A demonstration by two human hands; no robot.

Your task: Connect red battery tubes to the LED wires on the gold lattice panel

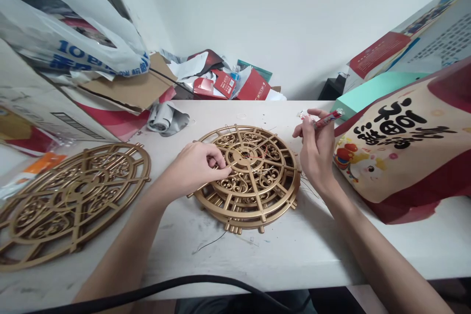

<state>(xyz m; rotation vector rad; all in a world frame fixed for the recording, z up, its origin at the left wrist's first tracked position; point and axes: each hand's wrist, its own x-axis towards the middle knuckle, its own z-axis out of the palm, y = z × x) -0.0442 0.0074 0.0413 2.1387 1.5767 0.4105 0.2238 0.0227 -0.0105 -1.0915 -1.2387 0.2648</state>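
Note:
A round gold openwork ornament (262,202), like a wheel with scrollwork and spokes, lies flat on the table in front of me; it looks stacked in layers. My left hand (202,164) rests at its left side, thumb and fingers closed together over the scrollwork; what they pinch, if anything, is hidden. Thin red and yellow threads or wires cross the ornament's centre. To the right, my right hand (318,149) is raised off the table, fingers wrapped round a slim red printed tube (328,118). Some clear crinkled plastic (303,114) shows by its fingers.
More gold openwork ornaments (73,248) lie at the left. A red and cream printed bag (405,157) stands close on the right. Boxes, a white plastic bag (121,54) and a grey roll (167,117) crowd the back left. A black cable (191,279) crosses the near edge.

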